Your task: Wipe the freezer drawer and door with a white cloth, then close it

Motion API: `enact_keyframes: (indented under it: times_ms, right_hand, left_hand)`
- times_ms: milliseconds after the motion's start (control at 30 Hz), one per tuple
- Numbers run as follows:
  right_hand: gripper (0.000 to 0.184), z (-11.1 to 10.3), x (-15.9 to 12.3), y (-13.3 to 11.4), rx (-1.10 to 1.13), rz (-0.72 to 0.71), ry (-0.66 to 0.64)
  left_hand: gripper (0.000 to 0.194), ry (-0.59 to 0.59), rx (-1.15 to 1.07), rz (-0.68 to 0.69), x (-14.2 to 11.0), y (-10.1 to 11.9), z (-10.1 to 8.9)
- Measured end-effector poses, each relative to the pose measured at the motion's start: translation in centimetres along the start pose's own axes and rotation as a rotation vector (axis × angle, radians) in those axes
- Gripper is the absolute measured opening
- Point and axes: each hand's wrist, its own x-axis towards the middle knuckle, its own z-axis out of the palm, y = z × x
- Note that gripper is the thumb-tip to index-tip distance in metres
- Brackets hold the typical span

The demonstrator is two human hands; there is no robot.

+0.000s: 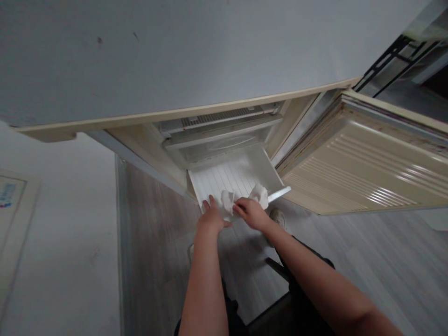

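Note:
A white drawer (224, 175) is pulled out of the lower compartment of an open fridge or freezer. My left hand (210, 219) rests on the drawer's front left corner, with its fingers spread over the edge and its thumb pointing right. My right hand (250, 213) is closed on a crumpled white tissue (259, 193) at the drawer's front edge. Part of the tissue sticks out on both sides of the fingers. My right hand hides some of the drawer's front rim.
The cream door (371, 163) stands wide open on the right. Above the drawer is a white shelf (224, 133) inside the cabinet. A white wall (70, 224) lies to the left, and a dark metal frame (395, 56) stands at the upper right.

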Motion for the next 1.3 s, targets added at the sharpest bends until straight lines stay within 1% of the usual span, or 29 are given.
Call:
enact_keyframes:
  times_ms: [33,100,133,200,267,300,400,467,533,567,633,700,767,867,933,1000,1033,1067,1133,1167,1233,1300]
  right_hand:
    - [0.026,1.4,-1.0,-1.2,0.009,-0.091,0.051]
    - [0.026,3.8,-2.4,-3.5,0.006,-0.218,0.101]
    - [0.027,4.8,-2.8,-4.4,-0.007,-0.275,0.091]
    - [0.028,6.6,-2.9,-5.6,-0.062,-0.386,0.046]
    - [0.024,8.0,-2.4,-5.9,-0.155,-0.462,0.022]
    - [0.023,8.5,-2.0,-5.7,-0.206,-0.467,0.035]
    - [0.037,9.3,-1.2,-4.2,-0.325,-0.443,0.096]
    - [0.04,9.0,-1.0,-3.1,-0.366,-0.479,0.092]
    - [0.043,7.9,-1.1,-1.8,-0.384,-0.508,0.063]
    - [0.046,7.1,-1.2,-1.1,-0.388,-0.499,0.056]
    - [0.051,5.3,-1.7,0.7,-0.396,-0.435,0.061]
    - [0.052,3.0,-2.4,3.0,-0.413,-0.327,0.074]
    - [0.049,0.3,-3.3,5.8,-0.444,-0.193,0.084]
    - [0.049,-4.1,-4.6,10.2,-0.532,0.046,0.157]
    - [0.049,-6.7,-5.1,12.6,-0.585,0.205,0.213]
    - [0.049,-8.1,-5.1,14.0,-0.585,0.299,0.221]
    - [0.049,-8.2,-5.0,14.2,-0.568,0.317,0.214]
    - [0.049,-7.9,-4.7,14.0,-0.544,0.317,0.208]
    - [0.049,-6.1,-4.0,12.8,-0.49,0.265,0.207]
    - [0.048,-4.9,-3.7,11.8,-0.461,0.213,0.205]
    - [0.045,-2.6,-3.1,9.6,-0.398,0.049,0.171]
    - [0.04,-1.3,-2.6,7.7,-0.337,-0.087,0.118]
  left_hand:
    - [0.123,0.021,0.001,0.018,-0.3,-0.3,-0.4]
    - [0.1,0.093,0.008,0.056,-0.9,-1.2,-1.2]
    - [0.088,0.136,0.007,0.062,-1.1,-1.8,-1.6]
    - [0.07,0.222,-0.012,0.022,-1.5,-2.7,-2.3]
    - [0.063,0.268,-0.044,-0.043,-1.5,-3.0,-2.5]
    - [0.061,0.274,-0.059,-0.059,-1.5,-2.9,-2.5]
    - [0.06,0.259,-0.084,-0.044,-1.1,-1.7,-2.1]
    - [0.061,0.253,-0.088,-0.036,-0.9,-0.9,-1.9]
    - [0.062,0.25,-0.083,-0.04,-0.8,-0.6,-1.9]
    - [0.063,0.251,-0.074,-0.042,-0.8,-0.6,-2.0]
    - [0.064,0.264,-0.037,-0.047,-0.8,-0.8,-2.1]
    - [0.065,0.288,0.016,-0.043,-0.9,-0.8,-2.1]
    - [0.067,0.316,0.062,-0.03,-1.0,-0.4,-1.9]
    - [0.067,0.341,0.107,0.017,-1.3,1.3,-1.0]
    - [0.067,0.315,0.129,0.096,-1.4,2.8,0.1]
    - [0.067,0.25,0.152,0.201,-1.4,4.2,1.2]
    - [0.067,0.211,0.165,0.253,-1.4,4.8,1.8]
    - [0.068,0.174,0.182,0.297,-1.3,5.3,2.3]
    - [0.068,0.114,0.222,0.36,-1.1,6.1,3.2]
    - [0.067,0.094,0.241,0.374,-1.0,6.4,3.5]
    - [0.064,0.061,0.266,0.365,-0.6,6.6,3.9]
    - [0.066,0.018,0.267,0.336,-0.3,6.7,4.1]
